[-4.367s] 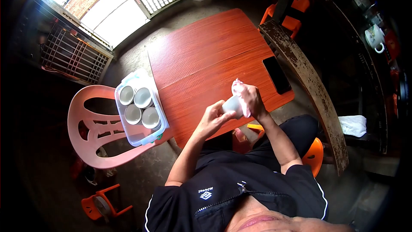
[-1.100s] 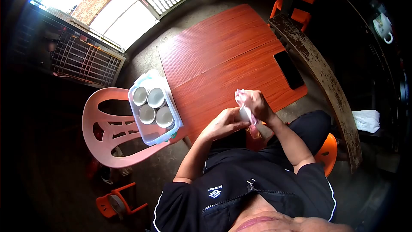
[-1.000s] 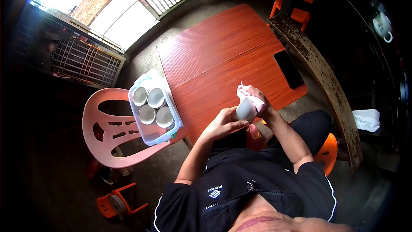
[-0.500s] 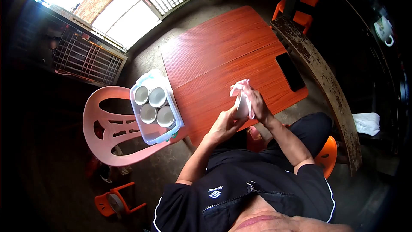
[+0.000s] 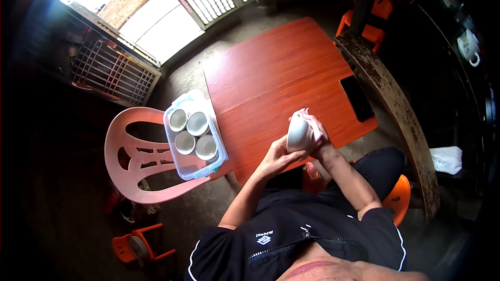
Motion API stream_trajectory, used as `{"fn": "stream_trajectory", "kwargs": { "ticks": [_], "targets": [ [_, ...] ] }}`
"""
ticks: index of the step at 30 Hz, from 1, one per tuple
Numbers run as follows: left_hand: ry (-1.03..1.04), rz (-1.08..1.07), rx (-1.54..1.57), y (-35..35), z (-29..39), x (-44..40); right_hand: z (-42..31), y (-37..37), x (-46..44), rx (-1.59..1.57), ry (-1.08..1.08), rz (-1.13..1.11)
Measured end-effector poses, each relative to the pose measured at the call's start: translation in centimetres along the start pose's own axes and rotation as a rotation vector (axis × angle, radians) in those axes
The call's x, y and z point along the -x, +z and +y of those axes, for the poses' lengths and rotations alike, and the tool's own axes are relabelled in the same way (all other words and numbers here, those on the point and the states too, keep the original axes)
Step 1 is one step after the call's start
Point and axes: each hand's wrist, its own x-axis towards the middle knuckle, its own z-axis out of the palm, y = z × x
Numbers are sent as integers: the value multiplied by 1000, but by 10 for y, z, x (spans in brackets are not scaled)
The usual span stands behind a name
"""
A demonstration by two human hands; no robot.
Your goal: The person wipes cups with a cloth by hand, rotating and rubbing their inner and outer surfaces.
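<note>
A white cup or small bowl is tilted on its side above the near edge of the red-brown table. My left hand grips it from the left, with the thumb along its lower side. On the right, my right hand presses a pale pink cloth against it; the fingers are partly hidden behind cup and cloth. To the left, several white cups stand mouth up inside a clear plastic bin.
The bin rests on a pink plastic chair. A black phone lies at the table's right edge, beside a worn wooden bench. An orange stool is at lower left. A white cloth lies far right.
The cup has turned so its outer side faces up toward me. My right hand with the cloth has shifted from its upper edge to its right side. The whole view has moved slightly.
</note>
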Motion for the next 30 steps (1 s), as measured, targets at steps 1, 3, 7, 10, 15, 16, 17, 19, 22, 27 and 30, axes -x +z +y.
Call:
{"fn": "stream_trajectory", "kwargs": {
  "ticks": [1, 3, 7, 10, 15, 16, 17, 19, 22, 27, 30],
  "targets": [
    [-21, 29, 92, 0, 9, 4, -30, 12, 7, -229, 218, -12],
    [-50, 13, 337, -3, 4, 4, -48, 18, -1, 472, -108, -245],
    [7, -73, 608, -10, -1, 4, -64, 25, 0, 910, -635, -460],
    [108, 53, 861, -3, 6, 0, -40, 56, 19, 386, -561, -89],
    [19, -18, 916, -17, -3, 3, -39, 46, 20, 672, -689, -81],
    [-20, -75, 878, -19, -9, 5, -47, 35, 13, 903, -770, -184],
    [-121, -118, 849, -17, -11, 8, -54, 27, 8, 706, -396, -422],
    [-126, -112, 765, -4, -20, 9, -63, 19, 5, 523, 47, -521],
    [-78, -138, 811, 1, -10, 7, -58, 21, 10, 224, 136, -365],
    [131, 154, 432, 14, -15, 8, -2, 10, 6, -250, 127, 208],
    [-22, 90, 411, 14, 1, 13, -37, 2, 5, 590, -541, -241]
  ]
}}
